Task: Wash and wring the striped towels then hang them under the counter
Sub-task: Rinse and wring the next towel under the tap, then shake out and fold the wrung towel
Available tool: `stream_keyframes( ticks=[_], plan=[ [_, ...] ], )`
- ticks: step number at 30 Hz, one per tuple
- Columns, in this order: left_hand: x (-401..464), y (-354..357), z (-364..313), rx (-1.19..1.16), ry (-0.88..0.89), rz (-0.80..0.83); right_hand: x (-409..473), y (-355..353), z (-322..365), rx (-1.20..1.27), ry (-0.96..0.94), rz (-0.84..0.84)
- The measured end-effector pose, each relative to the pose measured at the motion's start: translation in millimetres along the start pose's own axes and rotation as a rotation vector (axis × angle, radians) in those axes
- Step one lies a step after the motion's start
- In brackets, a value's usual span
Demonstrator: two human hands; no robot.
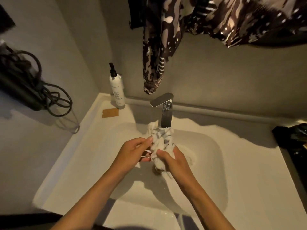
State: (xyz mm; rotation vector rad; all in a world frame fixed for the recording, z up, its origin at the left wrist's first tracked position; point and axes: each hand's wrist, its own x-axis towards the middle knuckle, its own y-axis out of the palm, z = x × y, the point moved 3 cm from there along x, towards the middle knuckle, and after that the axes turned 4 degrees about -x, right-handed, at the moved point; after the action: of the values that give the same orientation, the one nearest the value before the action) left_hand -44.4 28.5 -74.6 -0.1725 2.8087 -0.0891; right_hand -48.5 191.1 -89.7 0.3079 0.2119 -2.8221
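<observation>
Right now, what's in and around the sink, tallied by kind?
Striped towel, bunched in both hands: 1
Pump bottle: 1
Faucet: 1
Brown card: 1
Hanging patterned cloth: 1
Total: 5

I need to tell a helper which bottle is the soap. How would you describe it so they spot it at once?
Start at the white sink and follow its back edge left from the tap to the corner by the wall. There stands a tall white pump bottle, upright, just behind a brown card. It is the only bottle there, with a black pump top.
</observation>
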Motion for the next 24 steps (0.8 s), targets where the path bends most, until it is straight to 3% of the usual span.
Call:
stream_keyframes(
  ticks=[3, 7, 13, 18, 22, 24],
  plan=[
    [-4, 1, -17, 0.010, 0.111, -0.036, 3, -8, 14, 0.095, -0.007, -0.025],
    [-7, -4, -50, -0.086, 0.196, -0.153, 2, -35, 35, 0.325, -0.008, -0.210],
    [-13, 4, -104, 0.146, 0.399, -0.154, 2, -31, 86, 0.120, -0.295, -0.093],
    [-12, -19, -127, 0.101, 0.419, -0.260, 3, -47, 106, 0.237, -0.255, -0.251],
    [-16, -11, -136, 0.237, 0.482, -0.220, -3, -29, 116, -0.024, -0.336, -0.138],
    [-16, -11, -140, 0.247, 0.494, -0.200, -1, -23, 116, -0.020, -0.353, -0.121]
  ],
)
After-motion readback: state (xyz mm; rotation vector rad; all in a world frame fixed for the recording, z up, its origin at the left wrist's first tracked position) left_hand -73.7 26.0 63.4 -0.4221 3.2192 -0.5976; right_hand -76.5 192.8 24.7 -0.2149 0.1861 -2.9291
